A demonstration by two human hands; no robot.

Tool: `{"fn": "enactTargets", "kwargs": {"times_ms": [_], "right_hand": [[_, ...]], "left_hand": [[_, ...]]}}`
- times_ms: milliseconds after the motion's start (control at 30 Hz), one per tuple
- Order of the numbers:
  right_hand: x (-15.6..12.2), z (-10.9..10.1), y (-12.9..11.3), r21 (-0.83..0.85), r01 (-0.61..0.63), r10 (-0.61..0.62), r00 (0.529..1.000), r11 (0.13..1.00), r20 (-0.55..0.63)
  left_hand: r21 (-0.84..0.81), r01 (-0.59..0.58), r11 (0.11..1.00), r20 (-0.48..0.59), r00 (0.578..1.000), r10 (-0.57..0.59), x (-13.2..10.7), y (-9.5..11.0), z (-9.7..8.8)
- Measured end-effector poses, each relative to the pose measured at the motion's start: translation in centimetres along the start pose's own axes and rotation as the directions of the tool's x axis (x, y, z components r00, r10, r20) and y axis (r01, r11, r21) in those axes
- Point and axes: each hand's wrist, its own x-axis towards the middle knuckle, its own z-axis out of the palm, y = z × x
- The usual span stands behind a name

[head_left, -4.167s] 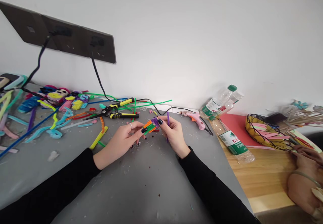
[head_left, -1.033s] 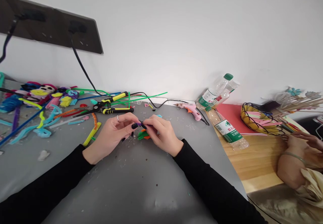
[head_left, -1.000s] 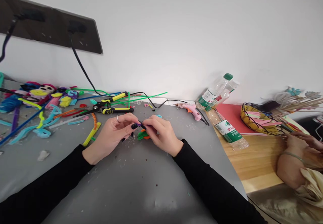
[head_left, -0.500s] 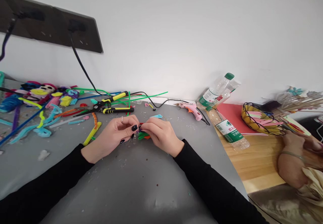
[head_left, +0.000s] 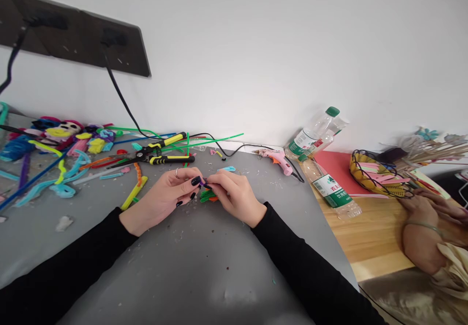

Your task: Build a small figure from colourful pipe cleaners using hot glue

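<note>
Over the grey table [head_left: 190, 266], my left hand [head_left: 166, 199] and my right hand [head_left: 233, 197] meet fingertip to fingertip. Both are closed in a pinch on a small bundle of pipe cleaners [head_left: 206, 195], green and orange with a purple piece wound at its top. The bundle hangs just below my fingertips and is partly hidden by my right fingers. A ring sits on my left hand. Black sleeves cover both forearms.
Yellow-handled pliers [head_left: 161, 155] and loose pipe cleaners [head_left: 62, 169] lie at the left back. A pink glue gun [head_left: 278, 161] and plastic bottles [head_left: 327, 188] lie to the right. Another person's hands [head_left: 427, 227] work by a wire basket [head_left: 376, 178] on the wooden table.
My hands have come down from holding the bundle up and apart to pinching it close together near the table. Over the last second they barely shift.
</note>
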Motion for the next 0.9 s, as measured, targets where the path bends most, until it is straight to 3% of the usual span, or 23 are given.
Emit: {"fn": "enactTargets", "kwargs": {"times_ms": [200, 367, 700, 900], "right_hand": [[-0.05, -0.12, -0.01, -0.036, -0.01, 0.011, 0.999, 0.999, 0.034], [0.02, -0.25, -0.07, -0.059, 0.002, -0.001, 1.0, 0.998, 0.029], [0.14, -0.25, -0.05, -0.098, 0.052, -0.053, 0.999, 0.994, -0.008], [-0.19, -0.29, 0.61, -0.056, -0.008, 0.005, 0.999, 0.998, -0.047]], "left_hand": [[-0.057, 0.086, 0.995, -0.059, 0.994, -0.09, -0.03, 0.15, -0.09], [-0.081, 0.127, 0.989, -0.042, 0.991, -0.131, -0.19, 0.65, 0.27], [-0.114, 0.114, 0.987, -0.009, 0.993, -0.116, -0.05, 0.08, -0.32], [-0.238, 0.139, 0.961, 0.02, 0.99, -0.138, -0.18, 0.75, 0.06]]}}
